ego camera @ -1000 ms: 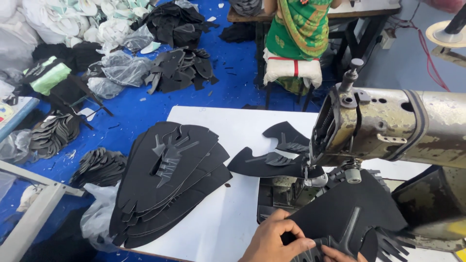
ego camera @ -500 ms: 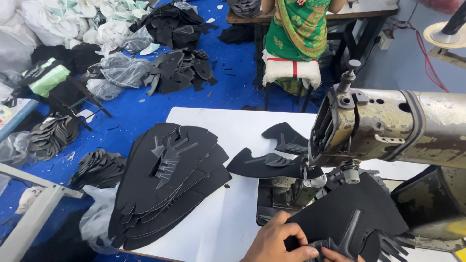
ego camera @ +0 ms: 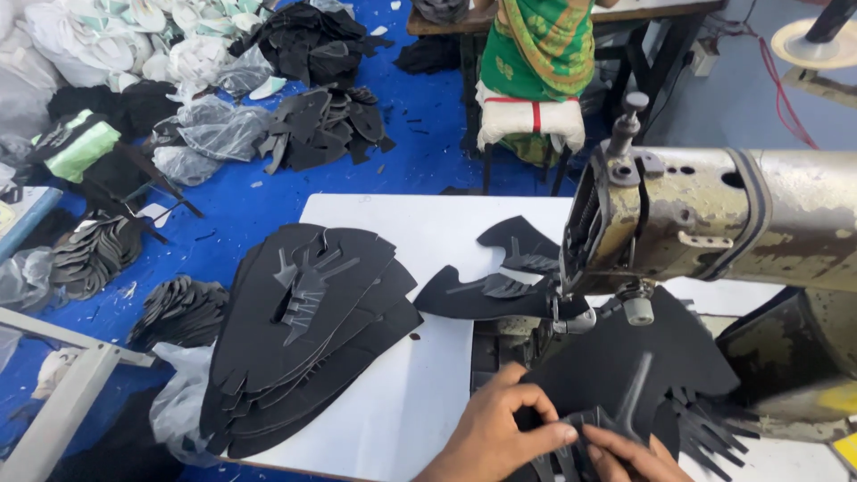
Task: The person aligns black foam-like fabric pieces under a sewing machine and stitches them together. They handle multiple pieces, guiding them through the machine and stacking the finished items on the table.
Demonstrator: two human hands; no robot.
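1. Pinching the near edge of a black cut piece (ego camera: 625,375), the left hand (ego camera: 500,428) had thumb and fingers closed on it at the bottom of the view, on the machine bed just before the needle.
2. The right hand (ego camera: 629,455) showed only as fingertips pressed on the same piece; whether it gripped could not be told.
3. Judged from this, the seam would go best with the piece kept flat and its edge fed squarely under the presser foot (ego camera: 571,317), fingers held clear of the needle.
4. Just left lay a stack of black pieces (ego camera: 303,330) on the white table (ego camera: 420,232).
5. Behind stood the sewing machine head (ego camera: 714,219).
6. Farther off, heaps of black offcuts (ego camera: 321,125) lay on the blue floor (ego camera: 241,205).
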